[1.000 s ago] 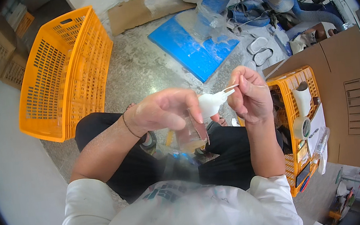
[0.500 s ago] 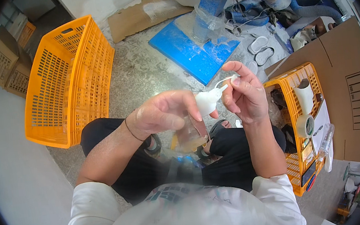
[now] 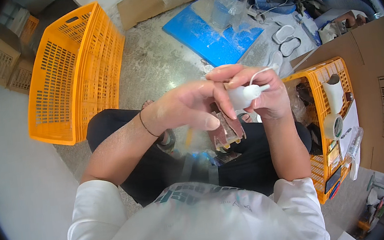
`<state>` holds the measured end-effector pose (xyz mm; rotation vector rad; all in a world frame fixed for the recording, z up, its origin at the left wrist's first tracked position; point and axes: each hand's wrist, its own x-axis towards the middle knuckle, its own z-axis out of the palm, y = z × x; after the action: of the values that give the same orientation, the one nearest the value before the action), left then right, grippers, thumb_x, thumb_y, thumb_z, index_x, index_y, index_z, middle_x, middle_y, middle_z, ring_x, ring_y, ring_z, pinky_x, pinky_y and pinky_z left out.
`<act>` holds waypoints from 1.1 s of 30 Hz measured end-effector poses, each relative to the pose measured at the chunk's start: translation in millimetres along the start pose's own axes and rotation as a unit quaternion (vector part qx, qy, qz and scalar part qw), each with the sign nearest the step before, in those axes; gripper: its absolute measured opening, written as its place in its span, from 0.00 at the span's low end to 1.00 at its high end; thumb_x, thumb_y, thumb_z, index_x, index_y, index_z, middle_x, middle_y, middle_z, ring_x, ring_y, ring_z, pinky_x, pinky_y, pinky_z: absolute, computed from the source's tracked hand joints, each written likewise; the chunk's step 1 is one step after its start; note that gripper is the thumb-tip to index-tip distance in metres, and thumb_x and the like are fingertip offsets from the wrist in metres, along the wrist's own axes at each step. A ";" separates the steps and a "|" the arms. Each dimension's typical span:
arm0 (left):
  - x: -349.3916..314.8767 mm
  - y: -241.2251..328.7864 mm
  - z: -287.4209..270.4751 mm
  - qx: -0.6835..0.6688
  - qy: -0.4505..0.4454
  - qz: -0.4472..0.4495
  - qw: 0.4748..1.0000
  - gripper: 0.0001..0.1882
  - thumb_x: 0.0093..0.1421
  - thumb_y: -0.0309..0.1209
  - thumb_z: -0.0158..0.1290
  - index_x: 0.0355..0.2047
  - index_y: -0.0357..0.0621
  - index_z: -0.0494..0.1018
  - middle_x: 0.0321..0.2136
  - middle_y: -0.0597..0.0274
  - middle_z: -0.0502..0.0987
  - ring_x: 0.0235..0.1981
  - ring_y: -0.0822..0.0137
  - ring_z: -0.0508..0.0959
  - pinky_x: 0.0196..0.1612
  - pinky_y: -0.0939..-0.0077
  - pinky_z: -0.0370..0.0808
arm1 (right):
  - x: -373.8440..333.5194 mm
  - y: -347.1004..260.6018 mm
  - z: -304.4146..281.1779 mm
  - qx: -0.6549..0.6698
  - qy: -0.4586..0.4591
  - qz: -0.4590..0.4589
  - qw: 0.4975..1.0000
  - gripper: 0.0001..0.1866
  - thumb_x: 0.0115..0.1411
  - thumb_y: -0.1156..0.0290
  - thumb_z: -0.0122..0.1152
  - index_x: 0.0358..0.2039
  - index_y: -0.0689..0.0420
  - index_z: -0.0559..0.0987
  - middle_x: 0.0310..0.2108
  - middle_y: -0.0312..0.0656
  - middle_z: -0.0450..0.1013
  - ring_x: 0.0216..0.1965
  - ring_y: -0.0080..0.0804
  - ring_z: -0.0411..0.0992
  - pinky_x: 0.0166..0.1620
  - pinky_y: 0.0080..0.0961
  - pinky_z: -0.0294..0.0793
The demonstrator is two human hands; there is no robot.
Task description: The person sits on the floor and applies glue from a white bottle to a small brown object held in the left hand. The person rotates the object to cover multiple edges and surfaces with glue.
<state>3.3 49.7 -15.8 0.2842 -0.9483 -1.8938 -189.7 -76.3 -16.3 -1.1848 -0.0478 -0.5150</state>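
My left hand (image 3: 182, 106) is closed on a worn block edged with reddish-brown sandpaper (image 3: 227, 131), its thumb and fingertips pressed to the block. Just beyond it, my right hand (image 3: 272, 100) grips a small white squeeze bottle (image 3: 244, 96), which lies on its side with the nozzle toward the right. A thin white strap loops up from the nozzle's base to my right fingers. Part of the bottle's body is hidden behind my fingers, and the left fingertips lie close beside it.
Stacked orange crates (image 3: 76, 81) stand on the left. At right, another orange crate (image 3: 317, 158) carries a tape roll (image 3: 333, 126), a phone (image 3: 333, 179) and a clear plastic bottle (image 3: 354, 144). A dusty blue board (image 3: 201, 36) lies ahead, near blue hoses and slippers (image 3: 284, 34).
My right hand has moved from the strap's end to around the squeeze bottle. The block has turned in my left hand, its rough end now facing me. The view has shifted slightly.
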 end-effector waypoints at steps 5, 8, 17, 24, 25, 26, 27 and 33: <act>2.2 3.3 1.7 0.019 0.017 -0.030 0.999 0.14 0.62 0.18 0.55 0.48 0.35 0.72 0.47 0.42 0.80 0.45 0.54 0.84 0.46 0.63 0.84 | 1.4 -7.8 -7.1 -0.112 -0.035 -0.067 0.991 0.18 0.51 0.66 0.74 0.42 0.56 0.82 0.42 0.49 0.81 0.52 0.49 0.73 0.58 0.47 0.69; 2.0 3.3 0.9 0.017 0.027 -0.029 0.999 0.13 0.63 0.20 0.55 0.48 0.36 0.71 0.49 0.42 0.78 0.49 0.55 0.82 0.50 0.62 0.82 | 5.9 -4.7 -3.6 -0.038 -0.037 -0.112 0.992 0.16 0.55 0.73 0.71 0.44 0.60 0.81 0.44 0.50 0.78 0.49 0.46 0.74 0.55 0.45 0.70; 0.7 -3.4 -9.4 0.370 0.161 0.194 0.894 0.15 0.66 0.25 0.56 0.52 0.40 0.71 0.56 0.39 0.73 0.52 0.52 0.80 0.48 0.61 0.84 | -16.0 -34.5 -5.2 0.031 0.065 -0.139 0.988 0.23 0.58 0.70 0.73 0.50 0.61 0.73 0.37 0.52 0.74 0.34 0.43 0.78 0.23 0.24 0.75; -2.4 0.3 -10.7 0.593 0.180 0.263 0.739 0.18 0.64 0.26 0.59 0.53 0.43 0.72 0.55 0.42 0.75 0.53 0.51 0.79 0.54 0.59 0.78 | -28.0 -33.4 11.1 -0.305 0.159 -0.053 0.937 0.22 0.55 0.72 0.76 0.45 0.65 0.75 0.39 0.50 0.77 0.35 0.34 0.77 0.37 0.23 0.78; -2.1 0.5 -10.4 0.601 0.184 0.267 0.731 0.18 0.64 0.26 0.59 0.53 0.43 0.72 0.55 0.42 0.75 0.53 0.50 0.80 0.54 0.59 0.77 | -28.3 -35.0 13.9 -0.329 0.149 -0.064 0.930 0.21 0.56 0.72 0.75 0.45 0.66 0.75 0.39 0.51 0.77 0.34 0.34 0.77 0.38 0.23 0.78; -1.9 0.7 -10.2 0.604 0.189 0.268 0.727 0.18 0.64 0.26 0.59 0.53 0.42 0.72 0.55 0.42 0.75 0.52 0.50 0.80 0.54 0.59 0.77 | -28.1 -36.1 16.3 -0.353 0.143 -0.067 0.922 0.20 0.56 0.73 0.74 0.46 0.66 0.74 0.40 0.51 0.77 0.34 0.34 0.77 0.38 0.23 0.77; -2.3 1.1 -10.2 0.607 0.194 0.269 0.722 0.18 0.63 0.26 0.59 0.54 0.42 0.72 0.55 0.42 0.75 0.52 0.50 0.80 0.54 0.60 0.77 | -29.5 -37.7 21.5 -0.329 0.136 -0.051 0.933 0.19 0.59 0.75 0.71 0.47 0.66 0.74 0.40 0.52 0.76 0.34 0.34 0.77 0.40 0.23 0.77; -4.9 0.1 -13.4 0.596 0.191 0.265 0.733 0.17 0.63 0.24 0.59 0.53 0.41 0.72 0.55 0.42 0.74 0.52 0.50 0.80 0.53 0.61 0.78 | -22.3 -24.2 35.0 -0.359 0.180 -0.058 0.914 0.17 0.60 0.77 0.67 0.47 0.65 0.73 0.41 0.50 0.74 0.37 0.30 0.74 0.41 0.21 0.74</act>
<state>13.3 47.2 -25.6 0.9827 -1.6182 -0.4413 -211.2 -43.7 11.7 -1.7889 0.4240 -0.8933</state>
